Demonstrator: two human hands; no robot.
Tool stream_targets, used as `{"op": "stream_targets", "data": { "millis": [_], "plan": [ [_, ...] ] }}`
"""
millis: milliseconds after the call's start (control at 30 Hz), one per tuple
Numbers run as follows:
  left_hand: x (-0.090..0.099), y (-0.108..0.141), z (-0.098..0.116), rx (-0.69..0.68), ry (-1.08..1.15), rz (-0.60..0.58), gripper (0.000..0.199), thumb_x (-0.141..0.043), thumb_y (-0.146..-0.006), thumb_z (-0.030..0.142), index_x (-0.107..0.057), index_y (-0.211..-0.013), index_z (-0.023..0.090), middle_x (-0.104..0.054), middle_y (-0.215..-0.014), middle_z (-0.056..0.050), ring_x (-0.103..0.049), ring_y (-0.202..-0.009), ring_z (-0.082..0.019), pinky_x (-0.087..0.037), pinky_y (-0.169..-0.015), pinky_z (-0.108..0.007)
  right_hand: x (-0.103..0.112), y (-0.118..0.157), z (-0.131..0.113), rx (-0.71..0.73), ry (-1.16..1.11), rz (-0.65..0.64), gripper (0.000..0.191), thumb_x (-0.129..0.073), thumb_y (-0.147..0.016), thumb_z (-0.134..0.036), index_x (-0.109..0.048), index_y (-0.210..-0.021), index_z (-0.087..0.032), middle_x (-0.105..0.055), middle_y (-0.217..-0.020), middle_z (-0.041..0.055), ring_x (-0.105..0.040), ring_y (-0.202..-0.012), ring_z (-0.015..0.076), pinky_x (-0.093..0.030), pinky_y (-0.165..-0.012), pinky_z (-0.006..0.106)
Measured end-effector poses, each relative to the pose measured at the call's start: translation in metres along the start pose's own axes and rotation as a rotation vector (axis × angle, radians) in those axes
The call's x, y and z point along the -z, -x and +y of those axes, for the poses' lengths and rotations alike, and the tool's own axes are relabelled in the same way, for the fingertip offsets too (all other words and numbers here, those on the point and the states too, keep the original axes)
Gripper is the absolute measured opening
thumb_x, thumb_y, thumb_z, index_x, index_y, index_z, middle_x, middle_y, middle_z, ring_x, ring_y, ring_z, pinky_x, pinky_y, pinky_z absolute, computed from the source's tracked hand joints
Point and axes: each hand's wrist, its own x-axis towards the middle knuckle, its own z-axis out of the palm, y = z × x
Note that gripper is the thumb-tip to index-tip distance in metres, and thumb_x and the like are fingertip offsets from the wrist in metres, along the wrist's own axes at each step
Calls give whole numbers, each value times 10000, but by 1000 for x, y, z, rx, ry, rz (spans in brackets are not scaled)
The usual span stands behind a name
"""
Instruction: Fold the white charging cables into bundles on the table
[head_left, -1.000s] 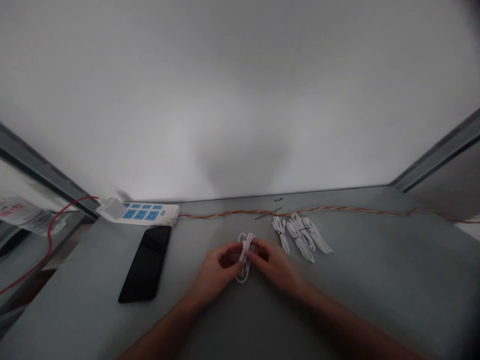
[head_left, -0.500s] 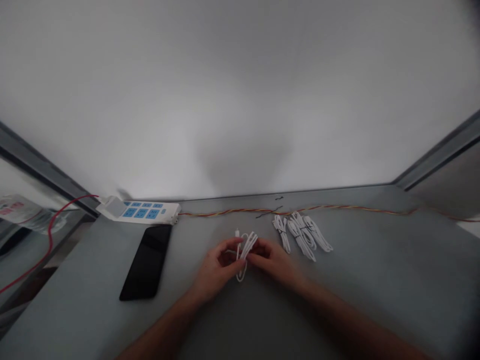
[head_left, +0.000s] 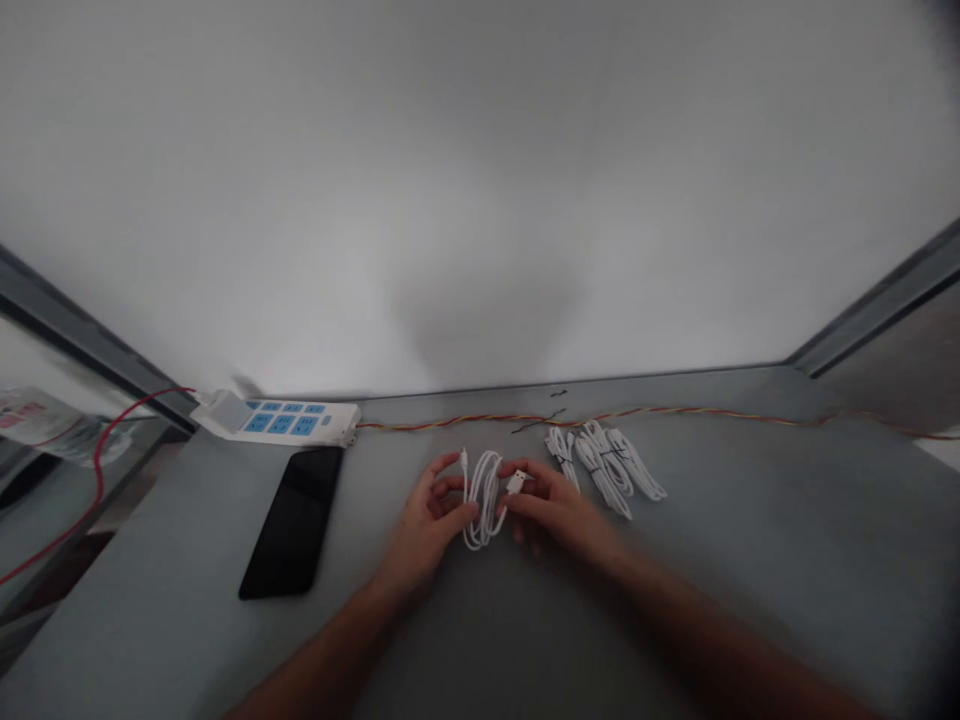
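A white USB cable (head_left: 486,492), coiled in loose loops, is held between both hands above the grey table. My left hand (head_left: 430,520) grips the coil's left side between thumb and fingers, beside a small upright connector. On the other side, my right hand (head_left: 553,508) pinches the cable near its USB-A plug, which points up and to the right. To the right of that hand lie several white cable bundles (head_left: 606,466) tied with dark twist ties. Two loose dark twist ties (head_left: 541,423) rest behind the hands.
A black smartphone (head_left: 292,522) lies at left, below a white power strip (head_left: 301,425) with blue sockets and a white adapter (head_left: 223,412). A twisted red-yellow wire (head_left: 465,420) runs along the wall's foot. A red cord (head_left: 100,470) and a plastic bottle (head_left: 64,428) are far left.
The coil has spread from a tight bunch into wider, separate loops. My hands have moved slightly apart, and the USB-A plug now shows in my right hand.
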Motion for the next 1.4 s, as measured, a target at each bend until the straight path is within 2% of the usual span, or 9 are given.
{"op": "stream_targets", "data": {
  "millis": [300, 433, 567, 767, 900, 1000, 1100, 1233, 1400],
  "plan": [
    [-1, 0, 3, -52, -125, 40, 426, -749, -690, 246, -644, -1095, 169, -680, -993, -78, -630, -844, -175, -486, -754, -278, -5, 7, 7, 320, 695, 254, 171, -604, -799, -300, -613, -941, -204, -654, -672, 6, -601, -582, 149, -448, -560, 260],
    [-1, 2, 3, -76, -163, 24, 395, -735, -705, 259, -656, -1085, 181, -704, -1011, -84, -633, -942, -210, -483, -828, -312, -9, 11, 6, 514, 847, 183, 194, -559, -839, -257, -648, -1003, -204, -659, -795, 45, -592, -676, 157, -457, -633, 271],
    [5, 0, 0, -100, -82, 11, 382, -730, -716, 252, -660, -1085, 184, -693, -1067, -92, -628, -975, -211, -478, -850, -311, -8, 11, 1, 534, 719, 36, 270, -461, -909, -281, -635, -1103, -208, -666, -872, 59, -597, -736, 156, -467, -645, 258],
    [4, 0, 3, -91, -137, -4, 381, -738, -709, 259, -671, -1075, 177, -711, -1010, -92, -650, -870, -199, -495, -799, -316, -11, 10, 5, 405, 663, 50, 226, -537, -862, -294, -687, -1016, -224, -702, -855, 42, -599, -686, 154, -463, -631, 269],
    [0, 7, 6, -124, -241, 24, 382, -729, -716, 238, -667, -1090, 192, -710, -1027, -86, -650, -907, -212, -498, -827, -335, -13, 8, 5, 251, 420, 29, 234, -580, -820, -374, -706, -940, -218, -693, -805, 38, -595, -686, 165, -466, -613, 283],
    [-1, 12, 7, -232, -389, 71, 387, -718, -725, 217, -668, -1109, 214, -715, -995, -75, -652, -863, -205, -501, -807, -326, -12, 6, 5, 114, 161, -116, 288, -591, -791, -449, -705, -902, -209, -666, -767, 26, -583, -642, 151, -473, -558, 266],
    [-1, 16, 7, -438, -620, 14, 370, -675, -759, 175, -669, -1119, 258, -722, -980, -61, -647, -836, -195, -493, -799, -320, -12, 4, 6, 52, 23, -206, 282, -655, -739, -443, -694, -882, -203, -645, -736, 11, -576, -608, 135, -474, -542, 250],
    [-2, 19, 1, -621, -825, -139, 358, -607, -800, 113, -679, -1095, 302, -736, -973, -53, -639, -953, -228, -460, -862, -358, -13, 3, 3, 62, -12, -146, 269, -676, -716, -437, -687, -858, -209, -651, -733, 20, -595, -642, 164, -473, -561, 263],
    [1, 20, -5, -753, -974, -192, 444, -562, -812, 68, -632, -1166, 327, -719, -1041, -59, -612, -1010, -240, -423, -904, -391, -11, 5, -2, 54, -107, -92, 218, -683, -721, -403, -675, -808, -202, -672, -789, 28, -616, -718, 185, -470, -613, 272]
  ]
}}
